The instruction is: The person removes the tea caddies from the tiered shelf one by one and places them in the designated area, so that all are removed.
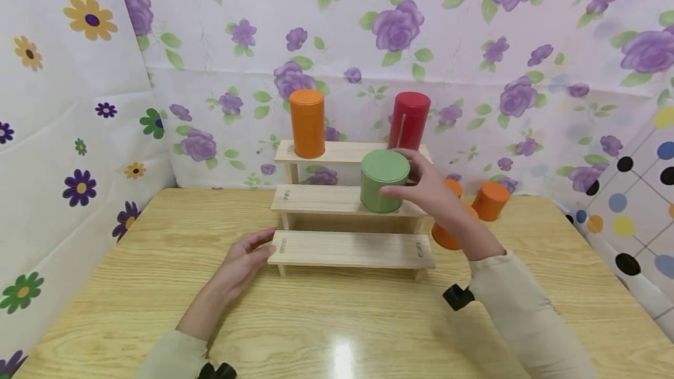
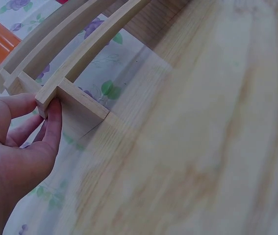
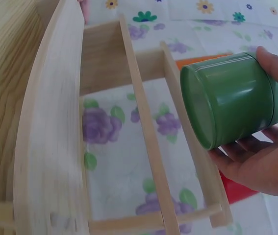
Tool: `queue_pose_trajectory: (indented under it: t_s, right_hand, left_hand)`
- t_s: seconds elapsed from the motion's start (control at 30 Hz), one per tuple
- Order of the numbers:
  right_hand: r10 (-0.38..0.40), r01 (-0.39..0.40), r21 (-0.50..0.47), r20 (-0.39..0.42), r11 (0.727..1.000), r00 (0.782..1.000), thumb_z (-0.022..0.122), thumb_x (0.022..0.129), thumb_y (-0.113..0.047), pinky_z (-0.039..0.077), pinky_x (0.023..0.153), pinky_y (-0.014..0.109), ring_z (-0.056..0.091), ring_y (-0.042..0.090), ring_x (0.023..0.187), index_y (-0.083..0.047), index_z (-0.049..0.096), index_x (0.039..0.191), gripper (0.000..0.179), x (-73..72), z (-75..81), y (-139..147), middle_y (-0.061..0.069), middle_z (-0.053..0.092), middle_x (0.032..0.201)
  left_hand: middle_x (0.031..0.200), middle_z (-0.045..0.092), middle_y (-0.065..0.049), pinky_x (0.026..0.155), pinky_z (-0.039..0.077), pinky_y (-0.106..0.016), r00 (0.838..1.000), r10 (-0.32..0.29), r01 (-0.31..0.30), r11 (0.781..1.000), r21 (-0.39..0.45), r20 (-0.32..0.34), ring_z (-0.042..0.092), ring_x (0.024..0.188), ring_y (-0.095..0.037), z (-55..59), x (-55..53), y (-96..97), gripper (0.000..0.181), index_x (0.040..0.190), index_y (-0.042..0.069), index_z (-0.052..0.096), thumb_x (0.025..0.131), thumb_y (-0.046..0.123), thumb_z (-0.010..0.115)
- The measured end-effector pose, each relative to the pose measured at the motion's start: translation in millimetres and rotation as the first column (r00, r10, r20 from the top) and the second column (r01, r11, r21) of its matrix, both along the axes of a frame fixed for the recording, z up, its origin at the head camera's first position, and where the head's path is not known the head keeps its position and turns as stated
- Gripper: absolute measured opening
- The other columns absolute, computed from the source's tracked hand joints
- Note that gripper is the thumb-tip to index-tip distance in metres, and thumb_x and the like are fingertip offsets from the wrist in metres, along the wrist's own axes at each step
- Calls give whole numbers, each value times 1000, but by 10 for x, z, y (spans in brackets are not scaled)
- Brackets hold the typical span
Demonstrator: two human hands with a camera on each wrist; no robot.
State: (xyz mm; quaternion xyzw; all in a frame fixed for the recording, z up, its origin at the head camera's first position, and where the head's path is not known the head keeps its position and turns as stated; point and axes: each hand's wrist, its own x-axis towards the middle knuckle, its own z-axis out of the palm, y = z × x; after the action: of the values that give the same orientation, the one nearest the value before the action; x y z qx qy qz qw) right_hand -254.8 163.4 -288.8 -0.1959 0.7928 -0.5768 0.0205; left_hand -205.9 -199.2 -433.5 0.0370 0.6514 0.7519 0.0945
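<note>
My right hand (image 1: 426,186) grips a green tin canister (image 1: 385,181) from its right side, thumb in front and fingers behind. In the right wrist view the canister (image 3: 232,100) is tilted and stands clear of the wooden steps. A three-tier wooden shelf (image 1: 350,249) stands on the table, and my left hand (image 1: 243,263) pinches the left end of its lowest tier. The left wrist view shows thumb and fingers of that hand (image 2: 26,142) round the board's corner. On the top tier stand an orange canister (image 1: 308,124) at left and a red canister (image 1: 410,120) at right.
Several orange canisters, one of them (image 1: 491,201) at the far right, stand on the table (image 1: 316,320) beside the shelf's right end, partly behind my right forearm. Flowered cloth (image 1: 347,34) hangs close behind the shelf and along the left side.
</note>
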Motion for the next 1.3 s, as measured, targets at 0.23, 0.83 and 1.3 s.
queue_pose_trajectory:
  t_s: [0.23,0.83,1.3]
  right_hand:
    - [-32,32,2,23,999,999,78,83,-21,42,100,45,48,29,122,-11,35,146,77,46,-14,208,10,49,136]
    - [-99,99,23,-22,995,995,74,87,-20,46,90,27,49,22,114,-11,35,147,72,60,-76,668,10,50,131]
    - [-170,168,68,27,983,985,70,90,-25,44,90,20,45,20,119,-12,20,154,82,76,-118,982,13,40,140]
  left_hand:
    - [138,35,-16,85,42,-19,1000,-5,5,1000,3,2,46,107,-11,-2,0,4,55,144,-10,31,95,1,55]
    - [141,32,-19,88,42,-18,1000,-7,7,1000,2,9,46,109,-11,21,13,6,56,145,-10,30,96,0,54]
    - [138,34,-18,88,43,-19,1000,2,-2,1000,10,7,47,108,-11,23,13,10,55,144,-11,31,95,-1,54]
